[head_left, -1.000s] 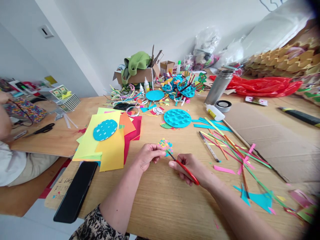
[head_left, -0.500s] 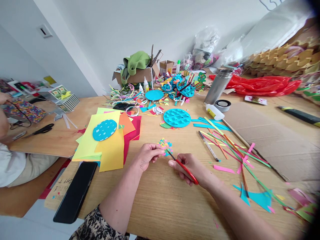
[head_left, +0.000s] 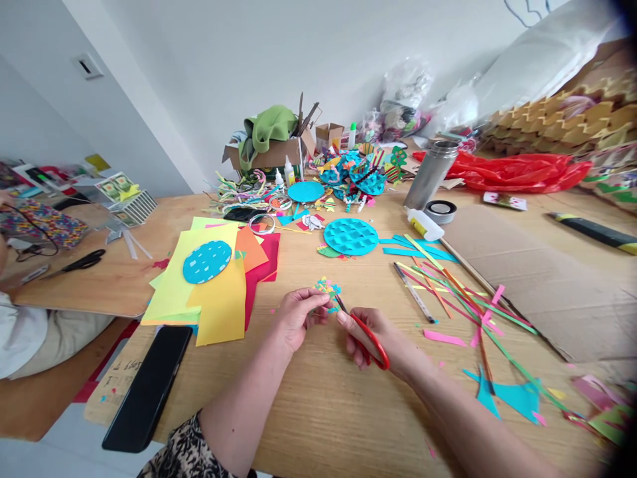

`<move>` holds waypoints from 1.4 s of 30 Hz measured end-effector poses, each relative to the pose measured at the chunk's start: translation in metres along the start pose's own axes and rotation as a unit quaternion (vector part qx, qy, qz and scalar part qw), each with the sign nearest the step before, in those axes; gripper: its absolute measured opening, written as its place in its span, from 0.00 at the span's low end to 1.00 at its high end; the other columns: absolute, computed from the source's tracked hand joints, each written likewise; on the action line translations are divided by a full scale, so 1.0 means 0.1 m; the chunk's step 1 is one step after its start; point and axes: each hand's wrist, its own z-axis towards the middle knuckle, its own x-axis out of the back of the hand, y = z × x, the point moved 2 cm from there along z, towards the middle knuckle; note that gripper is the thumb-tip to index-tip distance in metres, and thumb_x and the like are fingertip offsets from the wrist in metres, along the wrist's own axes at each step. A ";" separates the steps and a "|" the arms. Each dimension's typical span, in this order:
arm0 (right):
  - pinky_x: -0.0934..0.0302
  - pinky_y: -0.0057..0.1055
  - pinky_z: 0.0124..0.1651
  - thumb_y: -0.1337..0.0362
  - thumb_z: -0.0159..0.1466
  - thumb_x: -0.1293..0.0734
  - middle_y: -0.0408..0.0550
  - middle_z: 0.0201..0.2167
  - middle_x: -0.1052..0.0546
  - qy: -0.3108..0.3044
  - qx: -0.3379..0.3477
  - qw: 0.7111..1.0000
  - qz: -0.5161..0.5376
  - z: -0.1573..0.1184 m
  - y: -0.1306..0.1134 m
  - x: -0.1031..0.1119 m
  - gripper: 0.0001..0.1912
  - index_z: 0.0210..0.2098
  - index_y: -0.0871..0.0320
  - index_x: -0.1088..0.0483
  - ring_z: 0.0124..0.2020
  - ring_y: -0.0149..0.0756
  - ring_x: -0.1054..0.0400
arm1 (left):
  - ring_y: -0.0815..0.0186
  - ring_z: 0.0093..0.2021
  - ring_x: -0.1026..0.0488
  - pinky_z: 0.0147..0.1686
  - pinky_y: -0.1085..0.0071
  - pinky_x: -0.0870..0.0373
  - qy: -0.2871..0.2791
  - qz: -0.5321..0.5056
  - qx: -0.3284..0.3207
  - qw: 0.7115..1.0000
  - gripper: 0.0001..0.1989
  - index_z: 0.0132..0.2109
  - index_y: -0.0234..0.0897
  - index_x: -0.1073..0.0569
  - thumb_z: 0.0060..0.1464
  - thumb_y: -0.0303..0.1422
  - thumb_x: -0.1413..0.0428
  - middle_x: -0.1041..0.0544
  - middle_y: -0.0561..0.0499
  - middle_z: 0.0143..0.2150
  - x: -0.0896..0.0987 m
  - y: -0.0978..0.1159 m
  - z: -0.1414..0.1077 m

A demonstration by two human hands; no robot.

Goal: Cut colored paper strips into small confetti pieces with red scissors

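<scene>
My right hand (head_left: pixel 365 335) is wrapped round the red handles of a pair of scissors (head_left: pixel 374 342). Their dark blades point up and left, right by the fingertips of my left hand (head_left: pixel 301 315). Thumb and forefinger of that hand pinch a small strip of green paper, mostly hidden by the fingers. Just beyond, a little heap of colourful paper snippets (head_left: pixel 326 285) lies on the wooden table (head_left: pixel 308 405). Farther back sits a blue oval with a woven-looking surface (head_left: pixel 351 236).
Coloured paper sheets (head_left: pixel 221 318) with a blue speckled oval (head_left: pixel 206 261) lie left, near a black phone (head_left: pixel 146 388). On the right are paper strips (head_left: pixel 458 285), a pen (head_left: pixel 415 293), a glue bottle (head_left: pixel 425 224), a steel flask (head_left: pixel 432 176) and cardboard (head_left: pixel 542 279). Another person sits far left.
The scissors have turned slightly in my right hand, and their handles look more spread. My left hand stays pinched near the blades. The view has shifted a little.
</scene>
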 end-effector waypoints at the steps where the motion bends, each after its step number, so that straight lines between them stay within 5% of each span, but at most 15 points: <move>1: 0.44 0.20 0.13 0.38 0.54 0.39 0.39 0.13 0.31 0.003 0.002 1.000 0.008 0.01 0.01 -0.01 0.27 0.23 0.59 0.41 0.11 0.24 0.37 | 0.72 0.24 0.30 0.25 0.74 0.33 0.005 -0.017 0.000 1.000 0.11 0.29 0.32 0.25 0.36 0.33 0.35 0.24 0.49 0.27 -0.02 -0.02 0.00; 9: 0.43 0.20 0.13 0.38 0.54 0.39 0.39 0.14 0.30 0.021 0.014 0.999 0.042 0.04 0.09 -0.08 0.27 0.24 0.59 0.41 0.12 0.25 0.36 | 0.69 0.28 0.27 0.30 0.73 0.31 0.047 -0.118 -0.048 0.991 0.08 0.28 0.32 0.25 0.37 0.30 0.35 0.23 0.49 0.27 -0.12 -0.14 -0.04; 42: 0.46 0.21 0.11 0.43 0.53 0.35 0.35 0.11 0.32 0.048 0.020 0.998 0.044 0.07 0.12 -0.11 0.24 0.24 0.56 0.44 0.09 0.26 0.38 | 0.70 0.28 0.30 0.29 0.75 0.35 0.058 -0.123 -0.059 0.989 0.08 0.26 0.32 0.26 0.37 0.32 0.36 0.25 0.50 0.26 -0.20 -0.22 -0.13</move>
